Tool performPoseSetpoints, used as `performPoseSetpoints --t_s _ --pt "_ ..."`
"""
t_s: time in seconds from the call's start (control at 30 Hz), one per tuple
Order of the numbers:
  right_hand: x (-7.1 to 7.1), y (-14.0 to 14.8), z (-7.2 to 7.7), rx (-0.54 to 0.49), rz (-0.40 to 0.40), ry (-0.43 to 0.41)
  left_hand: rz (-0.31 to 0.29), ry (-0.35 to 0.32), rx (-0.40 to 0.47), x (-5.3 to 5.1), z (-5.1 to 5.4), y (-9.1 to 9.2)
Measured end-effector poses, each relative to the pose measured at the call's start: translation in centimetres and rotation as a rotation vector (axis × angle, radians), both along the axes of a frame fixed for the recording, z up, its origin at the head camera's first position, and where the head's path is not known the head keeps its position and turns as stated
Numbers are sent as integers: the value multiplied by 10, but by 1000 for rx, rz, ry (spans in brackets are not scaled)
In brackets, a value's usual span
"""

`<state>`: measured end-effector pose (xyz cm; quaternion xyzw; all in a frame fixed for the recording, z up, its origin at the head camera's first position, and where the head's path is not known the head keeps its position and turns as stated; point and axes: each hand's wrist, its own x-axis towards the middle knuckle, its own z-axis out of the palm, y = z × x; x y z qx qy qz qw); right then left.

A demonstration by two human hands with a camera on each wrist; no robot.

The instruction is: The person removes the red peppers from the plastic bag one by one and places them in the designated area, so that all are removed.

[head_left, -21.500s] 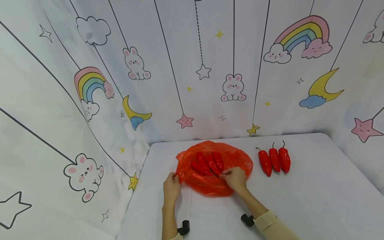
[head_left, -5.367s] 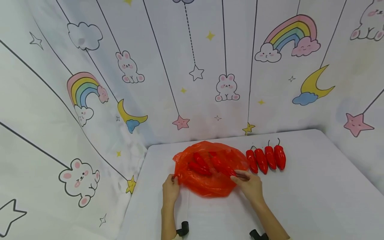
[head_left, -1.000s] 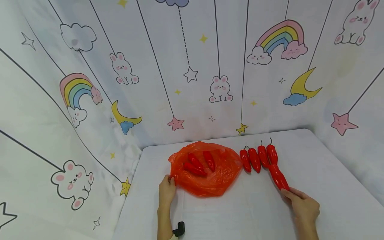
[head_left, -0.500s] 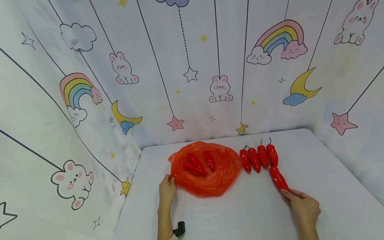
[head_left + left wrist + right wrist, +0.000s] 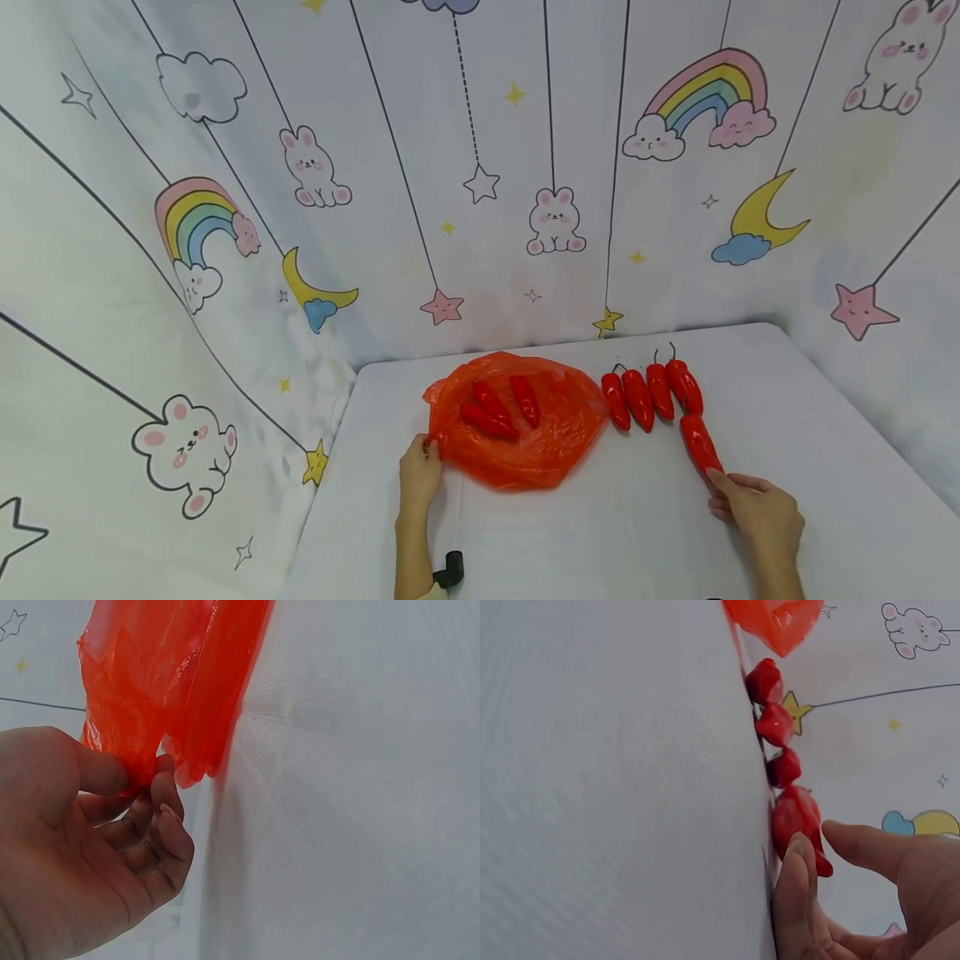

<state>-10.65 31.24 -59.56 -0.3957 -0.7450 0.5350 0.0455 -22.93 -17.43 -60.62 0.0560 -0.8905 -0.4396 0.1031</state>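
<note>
My left hand (image 5: pixel 420 471) pinches the rim of an orange-red plastic bag (image 5: pixel 517 467) between thumb and fingers, as the left wrist view shows. Three red chili peppers (image 5: pixel 487 404) lie in the bag. On the right, a red chili pepper (image 5: pixel 701 443) lies on the table, its far end meeting the tip of the rightmost pepper in a row (image 5: pixel 638 400) of several. Around its near end is my right hand (image 5: pixel 761 508). In the right wrist view the thumb (image 5: pixel 862 844) stands apart from the pepper, while the fingertips (image 5: pixel 795 862) lie close beside it.
A white cloth covers the table (image 5: pixel 570 542). Behind and to the left hangs a white curtain (image 5: pixel 390 167) printed with rabbits, stars and rainbows. The bag's right edge sits close to the pepper row. A black wrist mount (image 5: pixel 452 569) shows at my left forearm.
Compared with 21.5 seconds ago, fewer peppers show in the bag and more lie on the table. In the last half second my right thumb and fingers have spread around the near pepper.
</note>
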Motion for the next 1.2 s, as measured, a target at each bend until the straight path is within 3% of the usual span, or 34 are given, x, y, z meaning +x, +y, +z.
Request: performPoseSetpoints --t_s 0.23,0.43,0.63,1.2 --pt "2 4 0 5 0 -17 0 2 -11 0 -1 0" --pt "0 4 8 83 -70 -31 0 6 -10 1 0 1" --pt "-4 5 14 83 -84 15 5 -26 6 0 1 1" --pt "-30 -31 50 262 130 257 6 64 -11 1 0 1"
